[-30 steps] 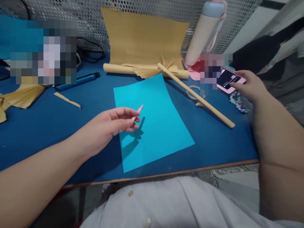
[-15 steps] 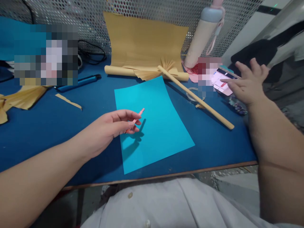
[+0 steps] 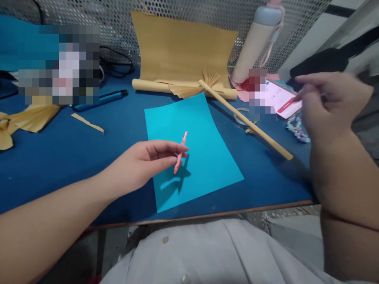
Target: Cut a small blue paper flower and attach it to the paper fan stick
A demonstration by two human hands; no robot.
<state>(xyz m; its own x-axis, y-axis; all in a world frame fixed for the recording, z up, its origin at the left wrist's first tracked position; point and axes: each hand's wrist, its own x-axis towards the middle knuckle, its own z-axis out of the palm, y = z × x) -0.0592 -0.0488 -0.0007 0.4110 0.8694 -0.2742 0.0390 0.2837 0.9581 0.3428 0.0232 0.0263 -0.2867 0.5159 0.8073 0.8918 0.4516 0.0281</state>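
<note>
My left hand [image 3: 148, 161] is closed in a pinch on a short pink pencil [image 3: 184, 141], its orange end pointing down. It holds the pencil above a bright blue sheet of paper [image 3: 201, 173], with a shadow falling on the sheet. My right hand [image 3: 334, 100] is over the right edge of a phone [image 3: 276, 92] with a lit screen. One finger is stretched out and the others are partly bent, with nothing seen in them. Whether a fingertip touches the screen, I cannot tell. A string of beads [image 3: 297, 129] lies just below the phone.
A thin wooden stick [image 3: 260, 132] lies slanted beside the paper, over a clear ring [image 3: 241, 117]. Behind are a roll of tan paper [image 3: 183, 47], pleated tan pieces [image 3: 183, 91] and a bottle [image 3: 253, 43]. A blue cutter [image 3: 100, 100] and a tan strip [image 3: 87, 123] lie left.
My left hand has moved slightly right, and the pencil has turned more upright. My right hand has shifted right, its spread fingers now more bent, and the phone's screen picture has changed.
</note>
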